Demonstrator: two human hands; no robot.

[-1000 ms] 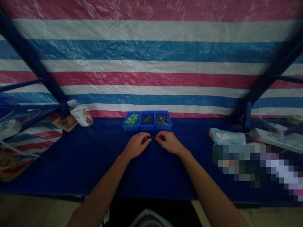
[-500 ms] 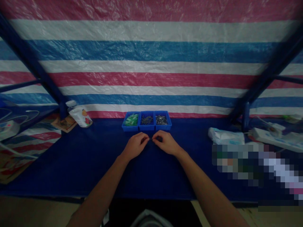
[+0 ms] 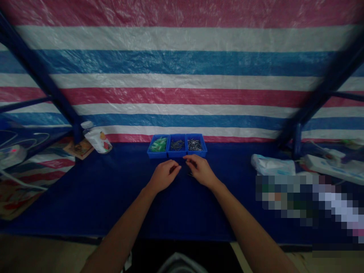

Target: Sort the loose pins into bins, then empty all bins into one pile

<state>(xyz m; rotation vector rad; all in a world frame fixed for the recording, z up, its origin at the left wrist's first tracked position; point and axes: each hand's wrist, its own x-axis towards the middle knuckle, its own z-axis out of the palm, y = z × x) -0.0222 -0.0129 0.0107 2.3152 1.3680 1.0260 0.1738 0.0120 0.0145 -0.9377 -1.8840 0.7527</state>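
Right hand (image 3: 202,172) has drawn off from left hand (image 3: 163,176) since the last frame; tips now apart, near the blue bins (image 3: 177,154). Right: index extended, thumb spread from it, can't tell if the palm grips anything. Left: thumb and index close together, contents can't tell. Thin dark piece (image 3: 191,174) shows under right palm; metal pieces (image 3: 195,145) sit in middle and right bins.

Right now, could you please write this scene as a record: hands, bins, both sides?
Left hand: grip near middle bin, any held item unclear
Right hand: grip near right bin, any held item unclear
Thin piece: under right hand, held or lying, unclear
Blue bins: three, side by side; green pieces left, metal pieces middle and right
Left side: white-capped bottle
Right side: plastic packet, power strip
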